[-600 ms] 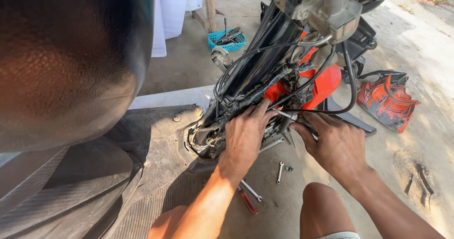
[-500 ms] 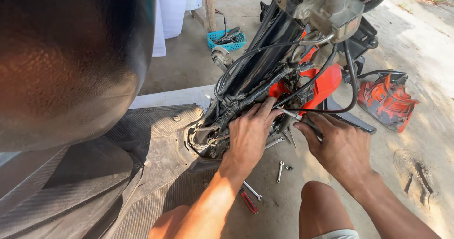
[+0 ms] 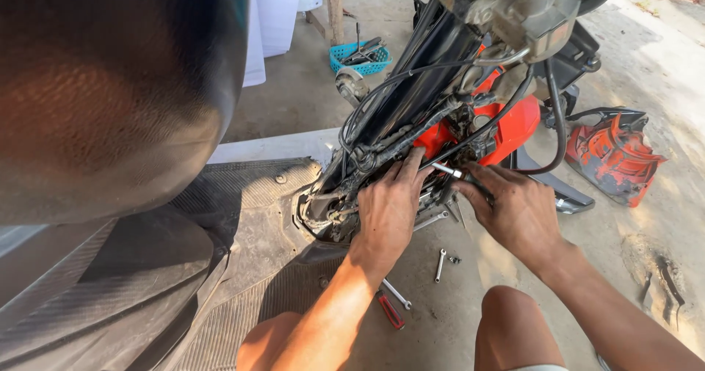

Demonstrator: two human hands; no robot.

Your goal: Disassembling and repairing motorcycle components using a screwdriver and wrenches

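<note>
Black cables point(image 3: 411, 132) over both hands point(image 3: 455, 206)

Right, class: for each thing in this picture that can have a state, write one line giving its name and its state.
Left hand: flat against the wiring bundle.
Right hand: closed on a metal tool.
Scooter: front panels off, cables bare.
Red panel: detached, lying on the ground.
Wrench: lying loose on the concrete.
Red-handled tool: lying unused.
Blue basket: holding tools.

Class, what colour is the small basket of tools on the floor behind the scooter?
Turquoise blue basket, seen in the head view.
</note>
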